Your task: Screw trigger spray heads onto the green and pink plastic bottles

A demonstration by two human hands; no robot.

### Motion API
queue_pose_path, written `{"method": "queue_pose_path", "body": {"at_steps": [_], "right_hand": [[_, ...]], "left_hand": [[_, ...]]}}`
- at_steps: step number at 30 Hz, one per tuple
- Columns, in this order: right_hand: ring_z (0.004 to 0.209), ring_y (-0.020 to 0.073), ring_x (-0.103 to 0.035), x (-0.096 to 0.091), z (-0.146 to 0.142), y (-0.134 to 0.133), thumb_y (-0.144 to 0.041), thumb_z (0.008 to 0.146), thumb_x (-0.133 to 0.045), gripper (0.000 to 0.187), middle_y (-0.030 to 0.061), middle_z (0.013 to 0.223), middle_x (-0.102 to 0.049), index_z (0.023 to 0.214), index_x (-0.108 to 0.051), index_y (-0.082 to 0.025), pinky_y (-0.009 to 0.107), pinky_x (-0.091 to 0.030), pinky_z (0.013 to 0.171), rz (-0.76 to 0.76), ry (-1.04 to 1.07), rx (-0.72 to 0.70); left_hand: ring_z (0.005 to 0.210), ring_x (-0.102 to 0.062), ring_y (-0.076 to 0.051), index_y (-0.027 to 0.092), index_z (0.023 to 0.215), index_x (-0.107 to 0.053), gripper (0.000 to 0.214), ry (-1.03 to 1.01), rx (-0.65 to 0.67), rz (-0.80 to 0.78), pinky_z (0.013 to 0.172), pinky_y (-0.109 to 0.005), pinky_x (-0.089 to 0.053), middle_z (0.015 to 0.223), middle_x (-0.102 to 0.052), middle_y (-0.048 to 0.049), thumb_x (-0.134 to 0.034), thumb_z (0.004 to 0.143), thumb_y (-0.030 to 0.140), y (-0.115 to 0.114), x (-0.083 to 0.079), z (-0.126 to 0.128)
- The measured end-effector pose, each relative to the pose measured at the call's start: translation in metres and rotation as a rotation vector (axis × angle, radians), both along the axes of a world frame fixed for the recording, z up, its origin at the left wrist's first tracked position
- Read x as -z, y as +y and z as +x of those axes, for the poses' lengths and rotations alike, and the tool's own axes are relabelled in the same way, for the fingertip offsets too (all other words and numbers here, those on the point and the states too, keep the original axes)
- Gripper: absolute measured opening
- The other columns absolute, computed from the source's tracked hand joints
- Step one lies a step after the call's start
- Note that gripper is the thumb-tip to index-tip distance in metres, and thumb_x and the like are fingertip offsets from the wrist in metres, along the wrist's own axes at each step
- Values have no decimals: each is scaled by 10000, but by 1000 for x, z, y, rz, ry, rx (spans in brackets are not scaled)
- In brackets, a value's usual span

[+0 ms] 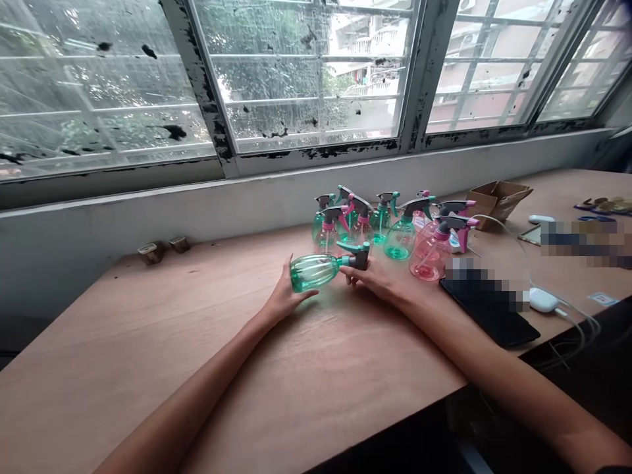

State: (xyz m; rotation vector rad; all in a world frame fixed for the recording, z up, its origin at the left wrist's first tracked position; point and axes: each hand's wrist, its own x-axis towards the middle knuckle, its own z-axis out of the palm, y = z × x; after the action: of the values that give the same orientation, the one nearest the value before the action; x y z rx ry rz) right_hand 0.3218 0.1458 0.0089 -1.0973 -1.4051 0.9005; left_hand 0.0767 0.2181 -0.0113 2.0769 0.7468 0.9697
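Note:
A clear green spray bottle (316, 271) is held on its side above the table, its base to the left and its dark grey and teal spray head (356, 255) to the right. My left hand (287, 293) is closed around the bottle's base, with the thumb along the lower side. At the other end, my right hand (371, 278) grips the bottle by the spray head and neck; some of its fingers are hidden. Just behind stand several more spray bottles, among them a green one (399, 240) and a pink one (428, 257).
A black phone-like slab (488, 306) lies by my right forearm, beside a white adapter (543, 300) with cables. Farther back is an open cardboard box (498, 201). Two small containers (151, 253) sit at the back left of the wooden table (197, 309), below the windows.

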Motion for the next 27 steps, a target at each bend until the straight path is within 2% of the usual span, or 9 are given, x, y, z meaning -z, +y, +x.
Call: {"method": "queue_pose_path", "body": {"at_steps": [2,6,10,13,15,17,19,22,27], "right_hand": [[528,178,-586,1,-3,2,-497,801,-729,321,1,610,-636,985,-712,-234,311,-491,491,-14,-27,11],[590,200,-641,10,-5,10,-474,826,-705,336,17,714,-685,1058,-675,-232,333,-542,549,-19,-104,35],[966,296,-694,10,2,13,-418,743,-811,571,71,1081,-714,1251,-593,-280,440,-572,847,39,-221,27],[1212,363,-596,2,14,-4,-357,643,-900,902,91,1333,-625,1425,-453,-345,525,-475,1040,62,-325,13],[1383,382,-434,1,28,-26,-359,751,-819,843,88,1520,-472,1480,-395,-346,571,-350,1143,49,-441,47],[1399,369,-414,8,45,-55,-419,866,-687,766,103,1552,-425,1525,-310,-315,572,-329,1155,68,-608,225],[1335,403,-475,21,64,-84,-513,906,-594,725,170,1463,-505,1522,-321,-246,588,-359,1114,106,-824,602],[1268,539,-470,43,92,-122,-713,852,-493,845,267,1404,-517,1498,-376,-182,703,-357,1013,-73,-1080,1125],[1126,554,-554,55,120,-149,-770,827,-419,860,287,1253,-611,1485,-406,-217,664,-467,821,-382,-1206,1204]], "left_hand": [[1374,-434,-335,290,1544,-73,1130,-8,-35,4,1163,-535,-317,1492,-421,-151,-851,724,279,1,2,-1],[1368,-428,-346,279,1478,-272,926,-26,-76,-21,1150,-526,-336,1499,-390,-149,-826,737,248,2,0,-5],[1260,-546,-311,294,1439,-311,865,-44,-53,-92,1075,-485,-444,1388,-513,-118,-824,743,267,2,-6,-9],[1233,-569,-297,308,1432,-312,844,-51,-46,-137,1057,-468,-466,1368,-532,-105,-817,756,281,3,-9,-11],[1231,-573,-299,312,1431,-318,840,-48,-40,-162,1056,-466,-466,1372,-534,-103,-819,757,281,4,-10,-12],[1229,-577,-299,314,1430,-318,842,-48,-31,-183,1061,-468,-460,1374,-537,-101,-821,755,277,5,-10,-12],[1244,-566,-297,320,1427,-317,842,-55,-25,-199,1077,-471,-444,1386,-525,-98,-821,754,273,6,-10,-13],[1277,-535,-298,334,1421,-324,831,-68,-27,-216,1101,-471,-418,1410,-495,-94,-821,756,278,6,-11,-13],[1265,-537,-298,342,1419,-333,837,-63,-32,-256,1091,-462,-421,1394,-506,-84,-831,749,282,7,-11,-14]]}}
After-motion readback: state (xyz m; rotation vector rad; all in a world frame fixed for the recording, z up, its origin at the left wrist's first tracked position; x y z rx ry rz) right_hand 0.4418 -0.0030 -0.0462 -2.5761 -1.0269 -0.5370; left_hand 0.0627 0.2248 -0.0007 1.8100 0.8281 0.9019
